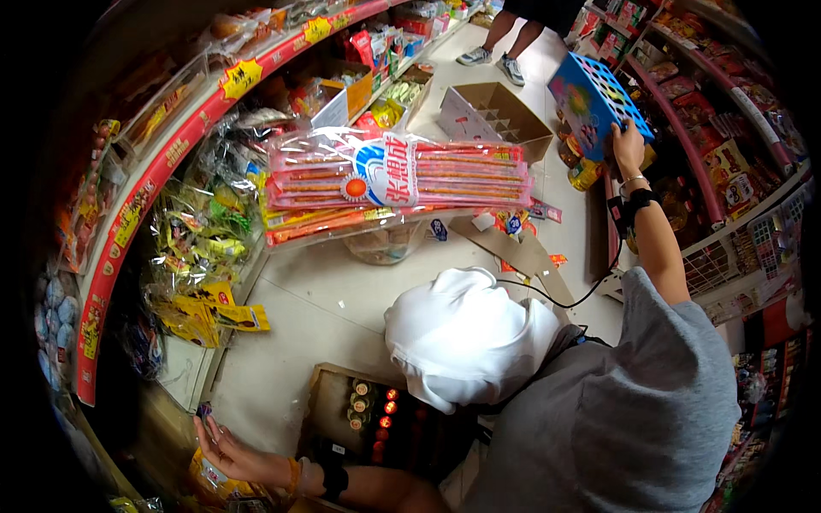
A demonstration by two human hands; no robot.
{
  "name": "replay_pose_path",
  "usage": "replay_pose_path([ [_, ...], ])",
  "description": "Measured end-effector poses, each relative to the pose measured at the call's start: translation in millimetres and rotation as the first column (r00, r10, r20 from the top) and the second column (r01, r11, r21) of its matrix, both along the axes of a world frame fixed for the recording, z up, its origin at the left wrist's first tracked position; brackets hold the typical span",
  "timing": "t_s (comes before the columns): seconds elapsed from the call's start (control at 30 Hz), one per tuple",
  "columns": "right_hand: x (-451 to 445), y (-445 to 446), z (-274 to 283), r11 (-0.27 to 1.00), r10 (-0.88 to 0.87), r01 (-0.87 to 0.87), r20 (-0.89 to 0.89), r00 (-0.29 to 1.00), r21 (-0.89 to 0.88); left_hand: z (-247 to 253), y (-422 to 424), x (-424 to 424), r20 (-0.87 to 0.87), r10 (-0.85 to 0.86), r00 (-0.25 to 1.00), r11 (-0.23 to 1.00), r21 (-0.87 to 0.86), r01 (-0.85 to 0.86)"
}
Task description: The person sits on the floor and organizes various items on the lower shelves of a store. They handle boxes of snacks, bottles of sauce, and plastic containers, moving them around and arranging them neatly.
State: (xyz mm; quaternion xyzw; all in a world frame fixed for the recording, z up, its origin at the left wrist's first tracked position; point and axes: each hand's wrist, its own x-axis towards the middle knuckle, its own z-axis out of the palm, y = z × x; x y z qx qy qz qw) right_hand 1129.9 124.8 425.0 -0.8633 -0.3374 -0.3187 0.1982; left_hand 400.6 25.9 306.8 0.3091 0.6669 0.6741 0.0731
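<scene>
My right hand (628, 149) reaches out to the upper right and grips the edge of a blue printed box (580, 106) with rows of round holes in its top. That box is tilted, beside the right-hand shelf. At the lower left, my left hand (234, 454) has its fingers apart, above a yellow snack packet (208, 478). A tiny purple wrapped item (204, 409) shows at its fingertips; whether they touch it is unclear. Both wrists wear black bands, and a cable (580, 301) runs from the right one. A white cap (468, 333) and grey shirt (609, 417) cover the lower middle.
A large clear pack of long snack sticks (397, 173) spans the upper middle. Snack shelves (173, 147) curve along the left. An open divided carton (494, 115), cardboard scraps (539, 263) and a bottle crate (308, 410) are on the floor. Another person's shoes (510, 67) stand behind.
</scene>
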Motion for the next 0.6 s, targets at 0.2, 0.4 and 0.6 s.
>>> replay_pose_path([
  [0.2,80,-33,-80,0.853,0.096,-0.298,-0.432,0.897,-0.428,-6,4,0,0.060,-0.013,0.998,0.999,-0.049,0.016],
  [0.4,54,24,-29,0.836,0.466,-0.516,-0.255,0.847,-0.184,-8,4,-4,0.156,-0.039,0.987,0.999,0.028,0.035],
  [0.6,-154,101,26,0.498,0.791,-0.839,-0.281,0.543,-0.219,0,4,5,0.188,-0.068,0.980,0.996,0.071,0.056],
])
